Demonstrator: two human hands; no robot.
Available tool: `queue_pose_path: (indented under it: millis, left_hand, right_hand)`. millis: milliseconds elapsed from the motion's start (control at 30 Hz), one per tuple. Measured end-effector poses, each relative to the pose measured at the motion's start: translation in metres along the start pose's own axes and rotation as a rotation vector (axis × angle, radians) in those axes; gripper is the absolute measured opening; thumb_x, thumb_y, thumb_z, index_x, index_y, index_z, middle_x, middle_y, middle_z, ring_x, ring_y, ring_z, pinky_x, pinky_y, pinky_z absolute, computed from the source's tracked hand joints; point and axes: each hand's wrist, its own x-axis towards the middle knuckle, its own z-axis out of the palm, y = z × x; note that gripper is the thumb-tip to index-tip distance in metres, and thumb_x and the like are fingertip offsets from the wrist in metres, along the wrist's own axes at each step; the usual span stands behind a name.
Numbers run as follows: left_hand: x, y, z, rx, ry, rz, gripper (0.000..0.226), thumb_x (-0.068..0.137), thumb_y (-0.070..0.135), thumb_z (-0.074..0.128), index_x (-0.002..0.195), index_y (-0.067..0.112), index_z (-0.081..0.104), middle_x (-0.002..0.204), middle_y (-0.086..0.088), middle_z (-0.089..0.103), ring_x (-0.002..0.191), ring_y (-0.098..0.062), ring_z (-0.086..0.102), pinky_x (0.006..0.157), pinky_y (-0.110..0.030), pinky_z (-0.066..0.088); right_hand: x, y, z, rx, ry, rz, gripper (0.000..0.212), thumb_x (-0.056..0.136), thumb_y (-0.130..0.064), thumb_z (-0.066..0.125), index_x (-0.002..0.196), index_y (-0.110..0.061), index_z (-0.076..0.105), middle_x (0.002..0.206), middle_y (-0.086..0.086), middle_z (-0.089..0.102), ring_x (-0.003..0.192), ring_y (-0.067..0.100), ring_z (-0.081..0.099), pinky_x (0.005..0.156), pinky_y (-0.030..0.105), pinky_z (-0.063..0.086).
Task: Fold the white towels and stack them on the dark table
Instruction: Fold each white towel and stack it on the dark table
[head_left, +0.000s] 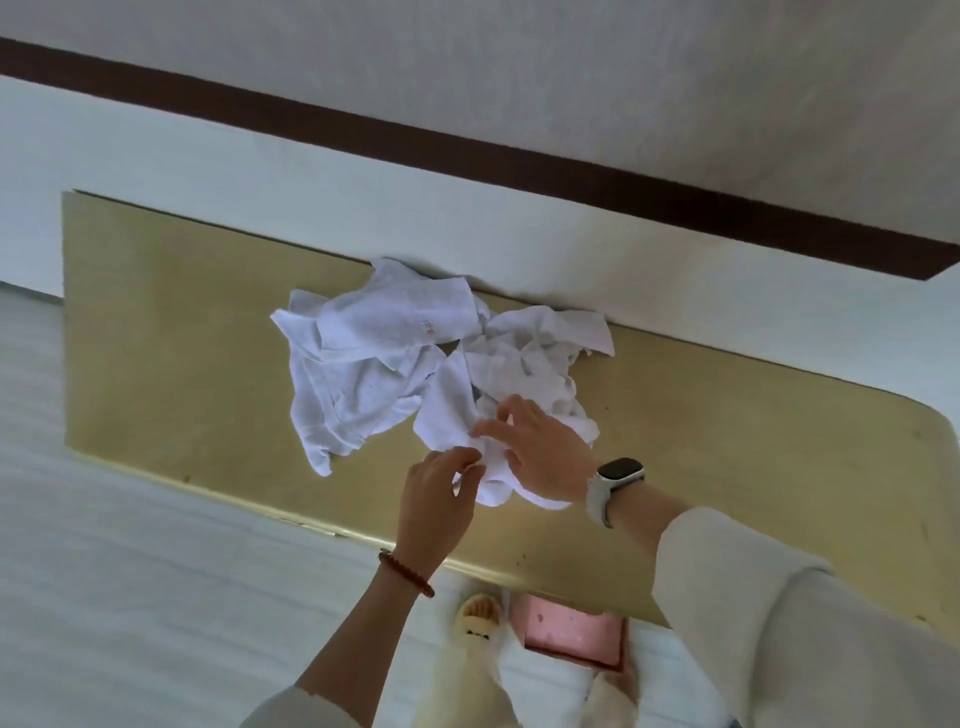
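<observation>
I see a heap of crumpled white towels (441, 364) lying on a long table (171, 322) whose top looks yellowish-gold from here; its far edge sits against a pale wall (260, 171) with a dark band (467, 156) running across it. The heap spreads from the wall edge toward the near edge, with one towel bearing a small pink tag (427, 328) lying on top at the far left of the pile.

Both hands are at the near end of the heap. My left hand (441, 493) comes in from below, fingers curled, its fingertips pinching a fold of the nearest towel (467, 426) at its near edge. A brown bead bracelet (405, 574) circles that wrist. My right hand (540, 447) lies on top of the same towel, just to the right of the left, fingers spread and bent down into the cloth; I cannot tell whether they actually grip it or only press on it. A white watch (615, 486) sits on that wrist, with a cream sleeve (753, 597) behind it.

The nearest towel bunches between and under the two hands, its loose end hanging toward the table's near edge. Below the table edge I see a slippered foot (478, 618) and a pink box (571, 631) on a pale floor (130, 571).
</observation>
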Motion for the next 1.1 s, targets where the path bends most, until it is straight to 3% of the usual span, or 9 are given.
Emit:
queue_pose_path:
  millis: [167, 300, 367, 433, 600, 700, 767, 900, 1100]
  left_hand:
    - [-0.006, 0.012, -0.007, 0.097, 0.2, 0.098, 0.009, 0.085, 0.025, 0.05, 0.086, 0.025, 0.059, 0.075, 0.007, 0.066, 0.068, -0.007, 0.054, 0.067, -0.026, 0.043]
    - [-0.013, 0.055, 0.005, 0.136, 0.343, 0.037, 0.018, 0.085, 0.026, 0.049, 0.083, 0.02, 0.066, 0.078, 0.006, 0.066, 0.07, -0.014, 0.059, 0.074, -0.029, 0.04]
    - [-0.023, 0.084, 0.016, 0.15, 0.417, 0.01, 0.022, 0.086, 0.027, 0.047, 0.084, 0.017, 0.067, 0.08, 0.004, 0.066, 0.072, -0.015, 0.058, 0.076, -0.028, 0.039]
    - [-0.036, 0.115, 0.026, 0.16, 0.501, -0.013, 0.023, 0.086, 0.026, 0.047, 0.084, 0.014, 0.067, 0.081, 0.004, 0.066, 0.073, -0.014, 0.057, 0.076, -0.027, 0.038]
    - [-0.065, 0.172, 0.046, 0.15, 0.634, -0.041, 0.025, 0.085, 0.027, 0.049, 0.084, 0.012, 0.069, 0.08, 0.003, 0.065, 0.072, -0.012, 0.057, 0.075, -0.034, 0.046]
    - [-0.075, 0.196, 0.059, 0.155, 0.621, -0.05, 0.017, 0.084, 0.022, 0.056, 0.084, 0.011, 0.07, 0.082, 0.002, 0.065, 0.07, -0.021, 0.061, 0.073, -0.042, 0.05]
    - [-0.076, 0.209, 0.065, 0.156, 0.616, -0.047, 0.015, 0.083, 0.018, 0.057, 0.086, 0.011, 0.07, 0.083, 0.001, 0.066, 0.071, -0.022, 0.061, 0.072, -0.043, 0.051]
    - [-0.071, 0.232, 0.062, 0.182, 0.609, -0.001, 0.016, 0.083, 0.017, 0.056, 0.087, 0.01, 0.07, 0.084, -0.001, 0.066, 0.069, -0.024, 0.061, 0.066, -0.039, 0.051]
    - [-0.06, 0.249, 0.042, 0.249, 0.624, 0.071, 0.014, 0.084, 0.015, 0.056, 0.087, 0.013, 0.069, 0.083, 0.001, 0.065, 0.07, -0.023, 0.061, 0.067, -0.042, 0.051]
  right_hand:
    - [0.002, 0.02, -0.028, -0.18, -0.053, -0.281, 0.015, 0.08, -0.02, 0.054, 0.091, -0.015, 0.062, 0.127, 0.008, 0.048, 0.105, 0.028, 0.049, 0.075, 0.04, 0.046]
    - [-0.025, 0.033, -0.06, -0.194, -0.028, -0.523, 0.015, 0.072, -0.027, 0.044, 0.065, -0.016, 0.053, 0.087, -0.003, 0.061, 0.08, 0.017, 0.049, 0.064, 0.03, 0.038]
    - [-0.044, 0.043, -0.079, -0.134, -0.071, -0.507, 0.018, 0.078, -0.025, 0.05, 0.063, -0.017, 0.043, 0.076, -0.001, 0.055, 0.083, 0.009, 0.037, 0.072, 0.028, 0.031]
    - [-0.065, 0.058, -0.095, -0.056, -0.11, -0.458, 0.025, 0.079, -0.023, 0.056, 0.063, -0.018, 0.037, 0.074, 0.0, 0.051, 0.082, 0.008, 0.037, 0.074, 0.026, 0.028]
    - [-0.12, 0.095, -0.125, -0.001, -0.177, -0.425, 0.017, 0.082, -0.031, 0.057, 0.073, -0.018, 0.051, 0.062, -0.009, 0.043, 0.069, 0.016, 0.045, 0.07, 0.026, 0.035]
    - [-0.14, 0.112, -0.144, -0.035, -0.202, -0.412, 0.041, 0.083, -0.029, 0.059, 0.059, -0.022, 0.027, 0.055, -0.006, 0.032, 0.063, 0.016, 0.037, 0.058, 0.016, 0.023]
    - [-0.149, 0.117, -0.157, 0.019, -0.22, -0.366, 0.046, 0.083, -0.027, 0.06, 0.059, -0.02, 0.021, 0.056, -0.004, 0.028, 0.058, 0.013, 0.03, 0.053, 0.019, 0.021]
    - [-0.162, 0.115, -0.178, 0.387, -0.315, -0.234, 0.039, 0.082, -0.012, 0.06, 0.06, -0.019, 0.029, 0.059, -0.009, 0.03, 0.048, 0.003, 0.028, 0.05, 0.016, 0.024]
    - [-0.168, 0.107, -0.195, 0.393, -0.274, -0.221, 0.024, 0.083, -0.018, 0.065, 0.076, -0.012, 0.042, 0.067, -0.007, 0.036, 0.057, 0.005, 0.034, 0.051, 0.013, 0.03]
